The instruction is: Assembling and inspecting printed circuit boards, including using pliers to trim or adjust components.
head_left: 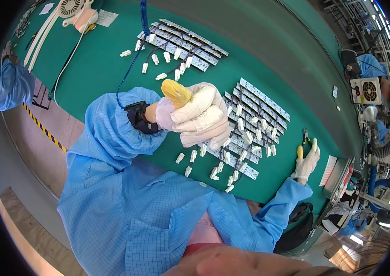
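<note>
My left hand (197,115), in a white glove with a yellow cover on the thumb, is curled into a fist above the bench. Its thumb sticks up; whatever the fingers may hold is hidden. Behind and below it lies a stack of narrow circuit board strips (265,102) with dark wires and white connectors (248,137). Farther right, my right hand (306,163), gloved the same way, rests near the bench edge with its thumb and fingers apart. A small pair of pliers (305,135) with yellow and black handles lies at its fingertips.
A second group of board strips (190,43) lies at the back. A blue coiled cord (144,18) runs down to my left wrist strap (139,117). A small fan (70,8) stands at the far left, where another person's blue sleeve (13,85) shows. A tray (337,179) sits far right.
</note>
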{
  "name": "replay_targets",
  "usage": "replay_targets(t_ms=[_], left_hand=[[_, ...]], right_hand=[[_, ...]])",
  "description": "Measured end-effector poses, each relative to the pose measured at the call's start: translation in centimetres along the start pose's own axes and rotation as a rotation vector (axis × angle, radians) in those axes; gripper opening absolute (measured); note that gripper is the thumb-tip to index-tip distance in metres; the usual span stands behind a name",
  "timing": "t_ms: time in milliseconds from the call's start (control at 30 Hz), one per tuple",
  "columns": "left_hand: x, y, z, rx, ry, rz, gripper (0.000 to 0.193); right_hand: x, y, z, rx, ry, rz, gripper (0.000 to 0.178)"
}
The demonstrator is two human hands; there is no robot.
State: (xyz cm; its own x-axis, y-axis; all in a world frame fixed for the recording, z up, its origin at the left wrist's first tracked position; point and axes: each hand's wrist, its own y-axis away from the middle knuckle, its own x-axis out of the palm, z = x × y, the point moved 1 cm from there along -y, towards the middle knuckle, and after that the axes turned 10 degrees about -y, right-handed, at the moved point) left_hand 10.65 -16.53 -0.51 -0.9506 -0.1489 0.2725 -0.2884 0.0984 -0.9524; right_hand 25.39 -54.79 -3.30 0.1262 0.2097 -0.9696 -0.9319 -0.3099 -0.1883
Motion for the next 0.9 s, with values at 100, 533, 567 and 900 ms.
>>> replay_targets(t_ms=[100,533,567,900], left_hand=[[0.2,-0.8,0.2,-0.051,0.062,0.043,0.017],[2.7,0.1,0.1,-0.223,0.069,-0.264,0.043],[2.3,-0.3,-0.4,-0.304,-0.022,-0.210,0.051],[-0.3,-0.3,2.7,0.006,0.229,0.264,0.041]], right_hand=[[-1.3,-1.3,3.0,0.022,-0.257,-0.054,0.053],[-10.9,-0.5,26.8,-1.047,-0.539,-0.292,0.061],[-10.7,-0.7,27.0,-1.064,-0.535,-0.317,0.060],[-9.8,-0.8,27.6,-1.137,-0.473,-0.274,0.057]])
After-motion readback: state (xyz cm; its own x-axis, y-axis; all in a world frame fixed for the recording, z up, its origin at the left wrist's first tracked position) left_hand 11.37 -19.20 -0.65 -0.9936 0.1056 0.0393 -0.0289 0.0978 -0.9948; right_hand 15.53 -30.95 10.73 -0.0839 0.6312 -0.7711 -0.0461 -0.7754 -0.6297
